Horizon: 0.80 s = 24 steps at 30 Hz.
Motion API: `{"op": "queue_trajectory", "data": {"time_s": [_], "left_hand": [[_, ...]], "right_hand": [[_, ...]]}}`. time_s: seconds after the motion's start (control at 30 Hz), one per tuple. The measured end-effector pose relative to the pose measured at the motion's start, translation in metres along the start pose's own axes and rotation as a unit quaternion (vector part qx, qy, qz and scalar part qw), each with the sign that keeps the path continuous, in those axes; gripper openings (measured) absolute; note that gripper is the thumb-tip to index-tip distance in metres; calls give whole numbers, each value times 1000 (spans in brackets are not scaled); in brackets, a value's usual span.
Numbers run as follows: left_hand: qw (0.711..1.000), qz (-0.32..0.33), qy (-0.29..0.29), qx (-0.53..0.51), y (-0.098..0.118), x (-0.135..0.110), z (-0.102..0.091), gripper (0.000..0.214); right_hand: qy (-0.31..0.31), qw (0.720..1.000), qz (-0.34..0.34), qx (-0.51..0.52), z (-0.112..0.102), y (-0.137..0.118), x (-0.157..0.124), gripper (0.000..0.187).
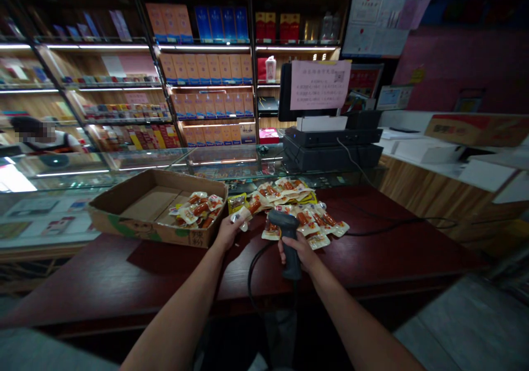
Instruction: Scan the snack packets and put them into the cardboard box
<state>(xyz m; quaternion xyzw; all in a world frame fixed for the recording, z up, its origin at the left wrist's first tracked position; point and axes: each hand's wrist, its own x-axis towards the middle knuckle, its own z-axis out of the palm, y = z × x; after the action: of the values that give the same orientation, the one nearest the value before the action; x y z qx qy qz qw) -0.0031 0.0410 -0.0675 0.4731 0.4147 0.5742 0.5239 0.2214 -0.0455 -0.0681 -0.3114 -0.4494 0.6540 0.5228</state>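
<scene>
Centre of frame: left hand [226,233] pinching a small clear plastic snack packet [241,216], right hand [299,252] clenched around a black corded handheld barcode scanner [283,220], both above a dark red wooden desk [124,272].

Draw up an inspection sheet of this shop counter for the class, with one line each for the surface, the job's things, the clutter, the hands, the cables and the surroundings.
Surface: dark red counter, glossy, beside a glass display case.
Job's things: loose sausage snack packets in a heap; more packets in an open cardboard box.
Clutter: papers and a cardboard carton on the side counter.
Hands: left hand holds one packet; right hand grips a handheld barcode scanner.
Cables: black cable loops over the counter's front edge; another black cable runs off rightward.
Surroundings: shelves of boxed goods, black till stack, pink notice, co-worker beyond the case.
</scene>
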Motion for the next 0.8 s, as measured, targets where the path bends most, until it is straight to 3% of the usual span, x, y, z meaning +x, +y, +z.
{"op": "queue_trajectory", "data": {"time_s": [0.23,0.43,0.6,0.8], "left_hand": [[986,57,4,154,0,-1,5,35],[981,62,-32,183,-1,-1,6,34],[962,89,-34,255,-3,-1,3,19],[979,74,-15,190,-1,-3,6,8]], "right_hand": [[-77,997,24,7,8,2,1,32],[-76,997,33,3,11,1,0,33],[-69,997,29,6,10,2,1,31],[-60,998,28,6,10,3,1,28]]}}
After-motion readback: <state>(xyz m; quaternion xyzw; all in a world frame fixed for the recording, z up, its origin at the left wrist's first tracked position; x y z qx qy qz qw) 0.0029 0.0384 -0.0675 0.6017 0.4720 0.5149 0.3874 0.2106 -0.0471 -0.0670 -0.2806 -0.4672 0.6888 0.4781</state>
